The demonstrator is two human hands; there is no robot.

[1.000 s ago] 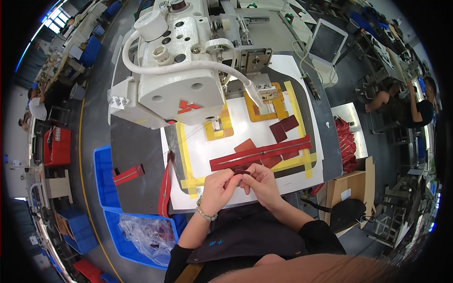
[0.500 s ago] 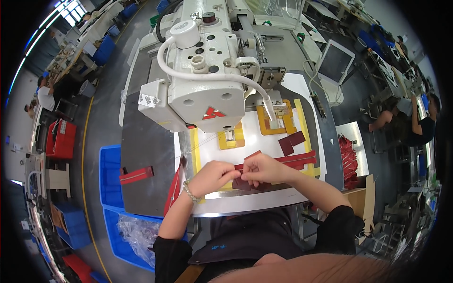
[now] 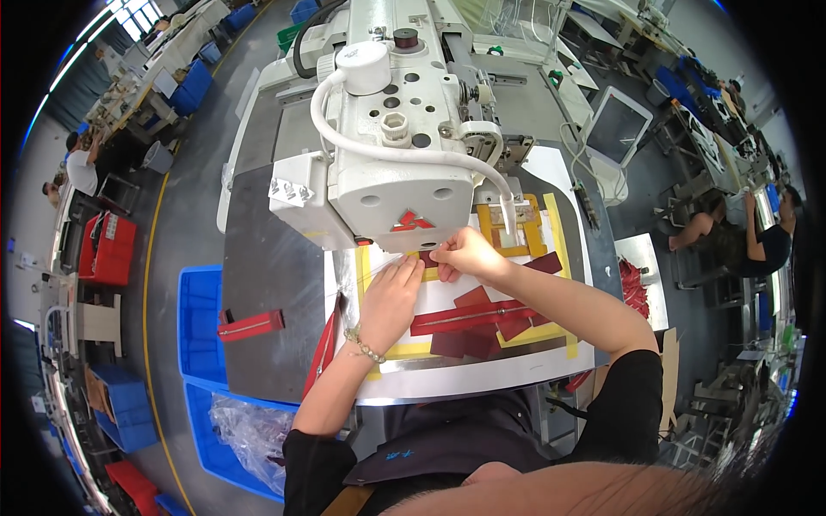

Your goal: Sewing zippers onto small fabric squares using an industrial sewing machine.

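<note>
Under the head of a white industrial sewing machine (image 3: 400,202), both hands are at a yellow frame. My left hand (image 3: 391,297) lies flat with fingers stretched forward to the frame's edge. My right hand (image 3: 469,256) pinches a small dark red piece (image 3: 427,259), mostly hidden by the fingers and the machine head. Nearer me, a red zipper strip (image 3: 469,316) lies across several dark red flat pieces (image 3: 465,341) on the white sheet. A second yellow frame (image 3: 533,230) sits beyond my right hand, with another dark red piece (image 3: 547,263) partly behind my forearm.
Another zipper strip (image 3: 250,326) rests on the grey table at left, and a red strip (image 3: 323,353) hangs at the front edge. Blue bins (image 3: 196,327) stand beside the table, one holding clear plastic. Red pieces (image 3: 635,288) are heaped at right. People sit farther off.
Both hands have moved forward from the zipper strip to the yellow frame under the machine head. The strip now lies free of them. My left hand's fingers have straightened.
</note>
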